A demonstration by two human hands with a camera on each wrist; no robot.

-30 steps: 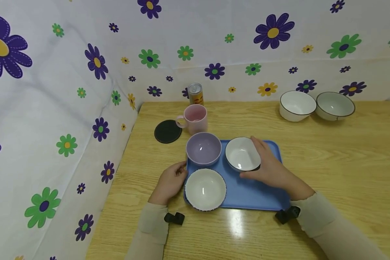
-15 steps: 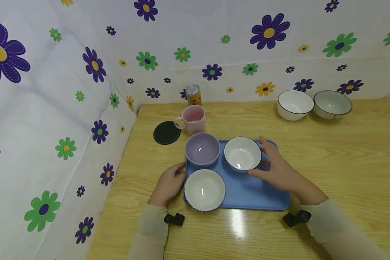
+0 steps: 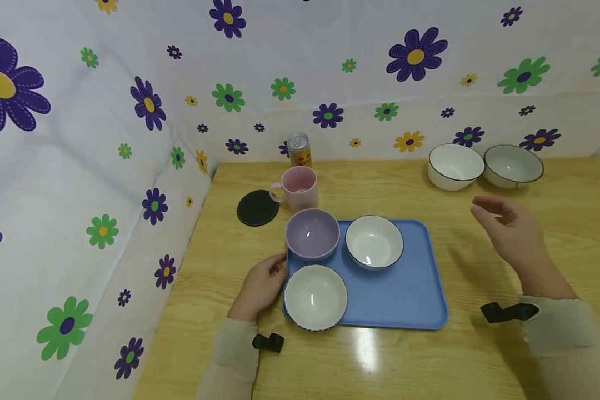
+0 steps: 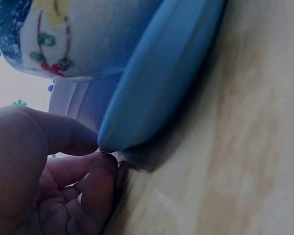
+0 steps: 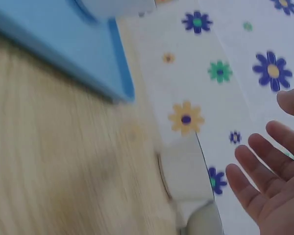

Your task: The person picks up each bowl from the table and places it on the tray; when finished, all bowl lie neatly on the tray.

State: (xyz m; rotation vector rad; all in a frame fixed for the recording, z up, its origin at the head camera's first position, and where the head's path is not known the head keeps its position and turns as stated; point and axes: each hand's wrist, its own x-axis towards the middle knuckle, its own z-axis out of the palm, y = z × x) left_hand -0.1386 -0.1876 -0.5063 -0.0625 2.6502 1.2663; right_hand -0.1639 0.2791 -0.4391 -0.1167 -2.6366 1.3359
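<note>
The head view looks forward and steeply down from above the near side of the yellowish wood-grain table [image 3: 205, 266], wide enough to take in both hands, the smooth blue rectangular tray [image 3: 390, 300] and the white flower-printed cloth [image 3: 280, 44] behind. The left wrist view sits low and very close, rolled sideways, facing along the tray's edge past the left hand [image 4: 63, 181]; the head view covers this same contact from above. The right wrist view, also rolled and partly blurred, faces the cloth beyond the right hand [image 5: 277, 181]. It shares two round, dark-rimmed whitish bowls [image 3: 455, 166] with the head view. Both wrist views include part of the tray.
</note>
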